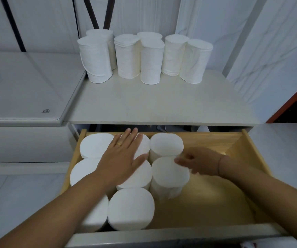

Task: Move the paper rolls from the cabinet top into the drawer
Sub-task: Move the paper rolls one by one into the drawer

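Several white paper rolls (145, 58) stand upright in a cluster at the back of the white cabinet top (158, 104). Below it the wooden drawer (237, 145) is pulled out, with several more rolls standing in its left half. My left hand (121, 157) lies flat with fingers spread on the tops of the middle rolls. My right hand (200, 162) curls its fingers against the upper right edge of one roll (169, 173) in the third column; whether it grips that roll is unclear. The drawer's right half shows bare wood.
A white glossy appliance top (27, 90) adjoins the cabinet on the left. White marble-look wall panels rise behind and to the right. A red-brown edge (291, 102) shows at the far right. The drawer's white front (162, 237) runs along the bottom.
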A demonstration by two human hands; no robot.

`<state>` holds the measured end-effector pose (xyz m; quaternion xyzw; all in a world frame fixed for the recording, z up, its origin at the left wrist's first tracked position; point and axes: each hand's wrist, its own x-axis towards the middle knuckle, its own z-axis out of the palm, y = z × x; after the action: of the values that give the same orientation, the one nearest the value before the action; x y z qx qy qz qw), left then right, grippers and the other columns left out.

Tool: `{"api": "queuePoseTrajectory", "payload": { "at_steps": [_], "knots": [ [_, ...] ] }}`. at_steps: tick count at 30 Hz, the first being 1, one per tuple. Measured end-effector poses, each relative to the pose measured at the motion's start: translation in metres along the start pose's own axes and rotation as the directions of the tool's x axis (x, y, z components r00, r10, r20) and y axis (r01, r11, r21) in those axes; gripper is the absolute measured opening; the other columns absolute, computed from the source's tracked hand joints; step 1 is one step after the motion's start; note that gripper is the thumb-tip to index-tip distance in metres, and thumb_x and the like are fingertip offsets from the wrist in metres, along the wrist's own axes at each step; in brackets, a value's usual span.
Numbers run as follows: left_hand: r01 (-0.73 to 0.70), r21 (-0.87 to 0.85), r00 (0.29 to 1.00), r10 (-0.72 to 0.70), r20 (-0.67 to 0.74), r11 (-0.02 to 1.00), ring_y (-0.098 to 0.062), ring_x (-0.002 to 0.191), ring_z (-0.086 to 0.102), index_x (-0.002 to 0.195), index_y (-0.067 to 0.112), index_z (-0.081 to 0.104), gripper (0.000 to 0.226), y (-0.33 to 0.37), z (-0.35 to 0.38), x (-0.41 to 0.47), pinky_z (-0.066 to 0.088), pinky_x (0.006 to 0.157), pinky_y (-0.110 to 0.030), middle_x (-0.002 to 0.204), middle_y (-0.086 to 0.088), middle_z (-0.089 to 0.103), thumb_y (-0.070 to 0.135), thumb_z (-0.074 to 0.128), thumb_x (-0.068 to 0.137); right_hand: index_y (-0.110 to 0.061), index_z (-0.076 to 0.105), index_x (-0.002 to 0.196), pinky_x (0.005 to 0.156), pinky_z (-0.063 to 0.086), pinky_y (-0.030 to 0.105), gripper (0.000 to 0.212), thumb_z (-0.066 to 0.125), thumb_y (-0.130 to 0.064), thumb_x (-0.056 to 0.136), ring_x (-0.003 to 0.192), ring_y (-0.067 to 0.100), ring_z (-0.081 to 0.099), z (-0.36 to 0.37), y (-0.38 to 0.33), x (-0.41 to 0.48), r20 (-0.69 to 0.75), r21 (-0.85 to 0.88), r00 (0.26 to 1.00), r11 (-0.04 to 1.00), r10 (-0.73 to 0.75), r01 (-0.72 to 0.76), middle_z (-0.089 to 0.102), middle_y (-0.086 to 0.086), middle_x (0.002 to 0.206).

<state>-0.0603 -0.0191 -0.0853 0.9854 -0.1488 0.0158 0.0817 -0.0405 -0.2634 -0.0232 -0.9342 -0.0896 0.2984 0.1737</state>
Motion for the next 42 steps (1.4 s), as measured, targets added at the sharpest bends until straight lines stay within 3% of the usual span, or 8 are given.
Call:
{"api": "queuePoseTrajectory", "payload": {
  "at_steps": [3, 6, 9, 13, 24, 29, 37, 42],
  "knots": [
    [-0.014, 0.022, 0.998, 0.015, -0.055, 1.0, -0.01, 0.142, -0.019, 0.149, 0.024, -0.005, 0.074, -0.002, 0.0, 0.001, -0.014, 0.115, -0.03, 0.159, 0.004, -0.009, 0.065, -0.002, 0.088, -0.01, 0.056, 0.076, 0.067, 0.049, 0.032, 0.039, 0.052, -0.047, 0.088, 0.063, 0.018, 0.055, -0.051, -0.02, 0.02, -0.375, 0.088, 0.925, 0.991, -0.057, 0.097, 0.063, 0.011, 0.076],
    [0.012, 0.037, 0.991, -0.007, -0.133, 0.999, -0.011, 0.143, -0.018, 0.148, 0.024, -0.007, 0.072, -0.008, -0.002, 0.006, -0.013, 0.115, -0.032, 0.158, 0.004, -0.01, 0.064, -0.001, 0.089, -0.009, 0.053, 0.113, 0.087, 0.046, 0.032, 0.044, 0.059, -0.044, 0.086, 0.097, 0.019, 0.057, -0.087, -0.043, 0.06, -0.611, 0.279, 0.791, 0.926, -0.031, 0.252, 0.059, 0.006, 0.108],
    [0.043, 0.03, 0.984, -0.037, -0.177, 0.999, -0.014, 0.144, -0.015, 0.146, 0.024, -0.01, 0.068, -0.017, -0.002, 0.013, -0.008, 0.117, -0.035, 0.158, 0.003, -0.009, 0.061, 0.002, 0.091, -0.01, 0.034, 0.138, 0.103, 0.038, 0.031, 0.073, 0.066, -0.043, 0.082, 0.125, 0.02, 0.044, -0.11, -0.067, 0.112, -0.666, 0.375, 0.746, 0.859, -0.011, 0.348, 0.042, 0.008, 0.139],
    [0.042, 0.006, 0.982, -0.04, -0.182, 0.999, -0.013, 0.142, -0.021, 0.145, 0.026, -0.018, 0.066, -0.021, 0.003, 0.017, -0.008, 0.117, -0.036, 0.157, 0.004, -0.017, 0.06, 0.0, 0.092, -0.008, 0.021, 0.145, 0.112, 0.032, 0.036, 0.093, 0.072, -0.045, 0.077, 0.137, 0.024, 0.035, -0.129, -0.095, 0.17, -0.733, 0.443, 0.674, 0.817, 0.092, 0.37, 0.029, 0.01, 0.15],
    [0.037, -0.044, 0.983, -0.044, -0.176, 0.998, -0.011, 0.141, -0.025, 0.145, 0.028, -0.022, 0.065, -0.022, 0.004, 0.015, -0.008, 0.117, -0.039, 0.156, 0.006, -0.023, 0.061, -0.004, 0.092, -0.015, 0.025, 0.137, 0.092, 0.043, 0.038, 0.093, 0.074, -0.051, 0.067, 0.119, 0.029, 0.053, -0.147, -0.133, 0.231, -0.823, 0.459, 0.519, 0.809, 0.231, 0.367, 0.044, 0.005, 0.137],
    [0.039, -0.038, 0.985, -0.045, -0.166, 0.999, -0.011, 0.14, -0.026, 0.143, 0.029, -0.025, 0.065, -0.022, 0.003, 0.015, -0.009, 0.117, -0.038, 0.155, 0.006, -0.024, 0.062, -0.005, 0.091, -0.013, 0.03, 0.131, 0.077, 0.04, 0.03, 0.083, 0.07, -0.048, 0.067, 0.109, 0.027, 0.056, -0.15, -0.128, 0.226, -0.833, 0.415, 0.512, 0.85, 0.211, 0.324, 0.052, 0.004, 0.125],
    [0.034, -0.044, 0.982, -0.042, -0.183, 0.998, -0.011, 0.141, -0.023, 0.146, 0.027, -0.018, 0.067, -0.022, 0.004, 0.015, -0.007, 0.118, -0.038, 0.156, 0.006, -0.018, 0.062, 0.0, 0.091, -0.013, 0.03, 0.134, 0.084, 0.042, 0.027, 0.085, 0.072, -0.046, 0.068, 0.109, 0.019, 0.052, -0.117, -0.079, 0.148, -0.842, 0.3, 0.538, 0.86, 0.035, 0.413, 0.053, 0.003, 0.126],
    [0.032, -0.008, 0.98, -0.032, -0.194, 0.999, -0.012, 0.143, -0.019, 0.147, 0.025, -0.012, 0.068, -0.022, 0.005, 0.016, -0.007, 0.117, -0.036, 0.158, 0.002, -0.012, 0.062, 0.004, 0.092, -0.015, 0.035, 0.131, 0.089, 0.046, 0.027, 0.079, 0.078, -0.037, 0.069, 0.112, 0.016, 0.049, -0.093, -0.019, 0.067, -0.796, 0.306, 0.604, 0.831, -0.044, 0.464, 0.05, 0.002, 0.126]
  ]
}}
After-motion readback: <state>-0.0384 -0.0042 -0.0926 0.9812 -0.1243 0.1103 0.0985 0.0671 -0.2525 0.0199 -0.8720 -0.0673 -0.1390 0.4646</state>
